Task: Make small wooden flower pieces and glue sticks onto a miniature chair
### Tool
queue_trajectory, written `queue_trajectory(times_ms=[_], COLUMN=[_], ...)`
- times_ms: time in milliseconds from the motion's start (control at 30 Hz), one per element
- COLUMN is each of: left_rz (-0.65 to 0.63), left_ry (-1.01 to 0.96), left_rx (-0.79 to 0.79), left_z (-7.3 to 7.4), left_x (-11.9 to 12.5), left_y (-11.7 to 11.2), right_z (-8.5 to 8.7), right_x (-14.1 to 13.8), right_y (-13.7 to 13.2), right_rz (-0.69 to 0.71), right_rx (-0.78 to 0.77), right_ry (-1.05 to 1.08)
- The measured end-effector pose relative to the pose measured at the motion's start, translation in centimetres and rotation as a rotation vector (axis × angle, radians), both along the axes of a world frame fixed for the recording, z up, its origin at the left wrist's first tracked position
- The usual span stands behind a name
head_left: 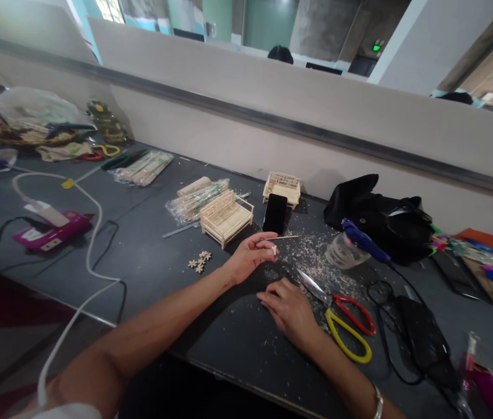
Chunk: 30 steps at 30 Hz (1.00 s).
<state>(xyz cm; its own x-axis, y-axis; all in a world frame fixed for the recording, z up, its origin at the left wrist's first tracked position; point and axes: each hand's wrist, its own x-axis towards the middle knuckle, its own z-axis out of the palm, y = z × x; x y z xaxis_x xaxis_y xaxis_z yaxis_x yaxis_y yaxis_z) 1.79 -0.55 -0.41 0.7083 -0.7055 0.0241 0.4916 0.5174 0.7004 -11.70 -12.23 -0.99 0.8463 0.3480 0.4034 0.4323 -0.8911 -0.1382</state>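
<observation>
My left hand (253, 258) is closed in a pinch, with a small pale wooden piece (274, 250) at its fingertips. A thin stick (288, 237) shows just beyond those fingers; whether they touch it I cannot tell. Lower down, my right hand (289, 307) rests on the dark table with curled fingers, and anything in them is hidden. Beside it lie scissors (331, 299), blades apart, with one red and one yellow handle. A miniature stick-built bench (228, 218) stands behind my left hand. Small flower-shaped wooden pieces (200, 262) lie left of my left wrist.
A second miniature bench (282, 187) stands behind a black phone (275, 213). Wood crumbs surround a clear cup (346, 251) with a blue glue gun (365, 240) on it. A black bag (377, 212), bagged sticks (198, 201), a purple power strip (52, 230) and cables are around.
</observation>
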Motion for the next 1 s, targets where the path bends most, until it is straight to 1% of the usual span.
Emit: queue_trajectory(times_ms=[167,233,267,300,367,433,500,567,600,700,800,900,1000], left_rz=[0.0,0.0,-0.002,-0.006,-0.019,-0.04,-0.055,-0.069,-0.078,-0.104,-0.118,-0.137,-0.143], left_ry=[-0.003,-0.007,-0.01,-0.017,-0.037,-0.055,-0.061,-0.065,-0.07,-0.087,-0.098,-0.106,-0.112], left_rx=[0.004,0.008,0.011,0.014,0.016,0.018,0.019,0.017,0.017,0.03,0.054,0.075,0.097], left_z=[-0.1,-0.1,-0.1,-0.1,0.1,0.2,0.4,0.4,0.4,0.4,0.4,0.3,0.2], left_x=[0.0,-0.1,-0.1,-0.2,-0.4,-0.6,-0.8,-0.9,-1.0,-1.2,-1.5,-1.7,-1.8], left_y=[-0.1,-0.1,-0.1,-0.1,0.0,0.0,0.0,0.0,0.0,0.0,0.0,-0.1,-0.1], right_z=[0.2,0.3,0.4,0.6,1.1,1.7,2.3,2.7,2.9,3.0,2.8,2.7,2.7], right_x=[-0.2,-0.2,-0.2,-0.3,-0.3,-0.3,-0.2,-0.2,-0.1,0.0,0.0,0.0,0.0], right_y=[0.7,0.8,0.7,0.6,0.1,-0.5,-1.1,-1.6,-1.8,-2.0,-2.0,-2.1,-2.2], right_rz=[-0.01,-0.005,-0.014,-0.034,-0.117,-0.231,-0.321,-0.375,-0.391,-0.413,-0.406,-0.377,-0.357], right_rx=[-0.103,-0.061,0.008,0.109,0.375,0.649,0.878,1.045,1.105,1.215,1.278,1.31,1.296], right_ry=[-0.007,0.004,0.017,0.037,0.093,0.149,0.193,0.209,0.207,0.179,0.175,0.191,0.2])
